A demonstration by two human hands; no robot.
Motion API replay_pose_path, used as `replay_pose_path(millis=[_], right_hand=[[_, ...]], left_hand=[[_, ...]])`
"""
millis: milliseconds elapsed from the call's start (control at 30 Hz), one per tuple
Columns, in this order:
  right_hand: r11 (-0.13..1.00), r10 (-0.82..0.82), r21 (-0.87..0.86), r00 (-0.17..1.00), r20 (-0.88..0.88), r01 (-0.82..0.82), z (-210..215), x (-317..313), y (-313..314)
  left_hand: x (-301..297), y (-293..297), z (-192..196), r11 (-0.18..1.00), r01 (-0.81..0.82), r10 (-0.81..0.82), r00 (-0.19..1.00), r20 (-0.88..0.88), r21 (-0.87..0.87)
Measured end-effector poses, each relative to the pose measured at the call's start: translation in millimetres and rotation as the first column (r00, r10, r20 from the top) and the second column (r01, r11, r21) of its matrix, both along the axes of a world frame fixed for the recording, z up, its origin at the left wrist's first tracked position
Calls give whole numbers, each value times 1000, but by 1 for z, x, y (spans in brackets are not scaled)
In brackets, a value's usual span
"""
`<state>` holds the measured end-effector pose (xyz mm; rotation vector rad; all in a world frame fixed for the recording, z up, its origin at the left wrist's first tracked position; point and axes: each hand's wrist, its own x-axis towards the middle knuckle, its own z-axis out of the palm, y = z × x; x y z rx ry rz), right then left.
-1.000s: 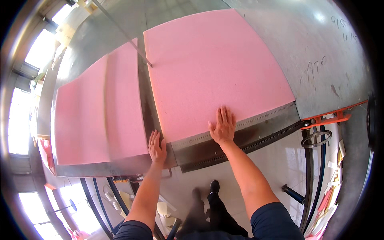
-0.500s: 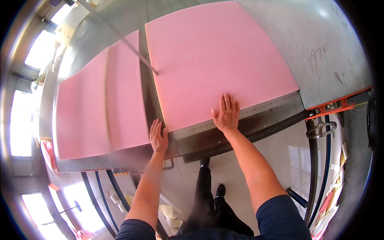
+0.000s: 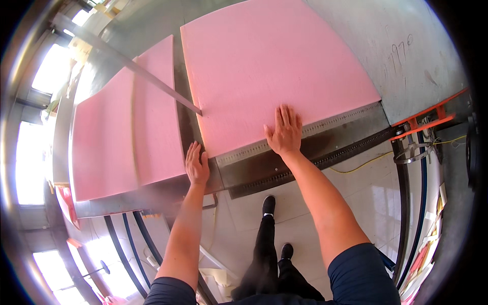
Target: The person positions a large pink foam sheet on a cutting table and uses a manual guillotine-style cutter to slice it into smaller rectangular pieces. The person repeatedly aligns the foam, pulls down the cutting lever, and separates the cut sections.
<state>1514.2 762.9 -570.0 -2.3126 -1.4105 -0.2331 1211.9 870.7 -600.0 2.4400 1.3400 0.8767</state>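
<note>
A large pink foam sheet (image 3: 274, 66) lies flat on the grey metal table. My right hand (image 3: 285, 130) presses palm down on its near edge, fingers stretched out. Close by the sheet's near left corner is my left hand (image 3: 197, 163), fingers extended, over the dark gap beside it. Neither hand grips anything. A thin metal bar (image 3: 157, 81) slants down from the upper left, its lower end meeting the sheet's left edge. Left of the gap lie more pink foam pieces (image 3: 104, 137). A ruler strip (image 3: 340, 120) runs along the large sheet's near edge.
The grey tabletop (image 3: 401, 66) extends to the right with handwritten marks. An orange bracket (image 3: 432, 122) and a metal ring (image 3: 413, 152) sit at its right edge. A yellow cable (image 3: 361, 165) trails near the table's dark toothed rail (image 3: 284, 177). Scraps (image 3: 422, 259) are stacked at lower right.
The bar's lower end now meets the large sheet's edge nearer to my hands. Both hands appear slightly higher in view, keeping their places by the sheet. My feet have shifted.
</note>
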Motion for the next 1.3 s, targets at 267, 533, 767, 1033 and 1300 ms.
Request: replay_pose_path(millis=[267,533,767,1033,1300], right_hand=[[998,-11,65,1000,15,10,-7,1,0],[994,-13,106,999,47,8,-15,-4,4],[992,-35,119,998,48,29,-9,1,-2],[998,-12,59,999,41,10,-6,-4,-14],[999,-4,-32,999,49,6,6,-5,-13]], left_hand=[[-2,4,-12,1000,-10,10,1000,23,7],[-16,-17,-14,995,-94,80,958,276,38],[-71,-154,-36,969,-234,234,972,9,80],[-87,-147,-13,912,-247,53,863,-502,-328],[-86,-153,-2,921,-236,59,871,-488,-310]])
